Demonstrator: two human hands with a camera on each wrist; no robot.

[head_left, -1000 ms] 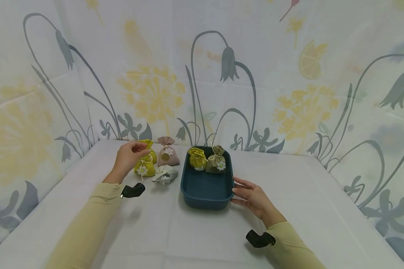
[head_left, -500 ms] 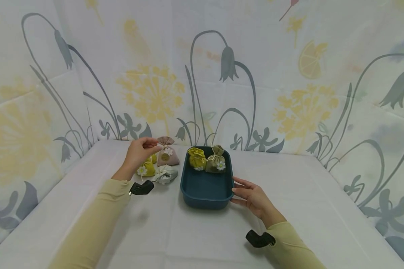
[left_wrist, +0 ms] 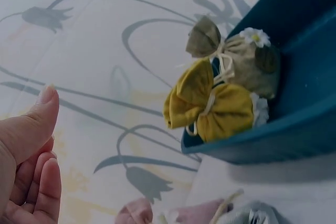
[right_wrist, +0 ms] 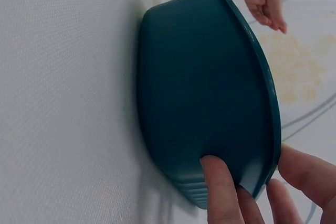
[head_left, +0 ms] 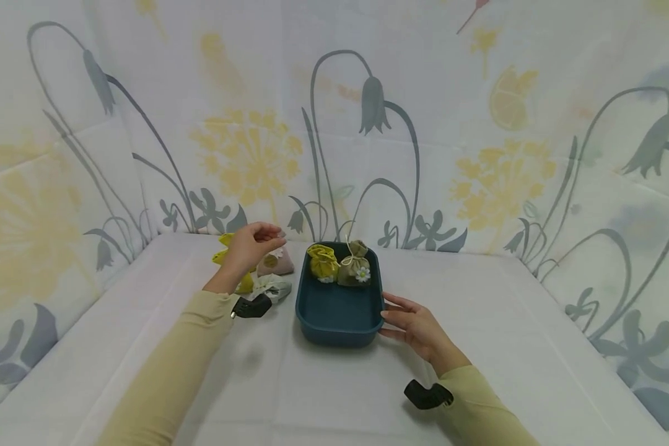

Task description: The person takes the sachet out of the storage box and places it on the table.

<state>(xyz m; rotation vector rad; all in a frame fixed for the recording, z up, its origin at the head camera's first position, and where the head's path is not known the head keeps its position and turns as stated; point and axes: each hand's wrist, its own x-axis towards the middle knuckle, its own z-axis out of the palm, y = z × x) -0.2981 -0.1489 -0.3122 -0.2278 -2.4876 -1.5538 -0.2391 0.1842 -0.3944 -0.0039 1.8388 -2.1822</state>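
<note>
My left hand point(head_left: 254, 246) hovers over the cloth pouches at the left, fingers loosely bent and thumb extended. In the left wrist view nothing lies between its thumb and fingers. Right below it is a pink pouch point(head_left: 279, 262), partly hidden. A pale grey pouch point(head_left: 272, 287) lies nearer, and yellow pouches point(head_left: 246, 284) show behind the wrist. My right hand point(head_left: 418, 328) rests its extended fingertips on the right side and rim of a dark blue basin point(head_left: 340, 337). Inside its far end sit a yellow pouch point(left_wrist: 226, 109) and an olive-brown pouch point(left_wrist: 247, 65) with a white flower.
A white cloth covers the table point(head_left: 479, 322). Behind it rises a floral-printed curtain point(head_left: 424, 124). Small black devices are strapped at both wrists, the left one point(head_left: 252, 306) close to the grey pouch and the right one point(head_left: 426, 394) just over the cloth.
My left hand has moved right, from above the yellow pouches to above the pink one. The right hand stays at the basin, and the pouches lie where they were.
</note>
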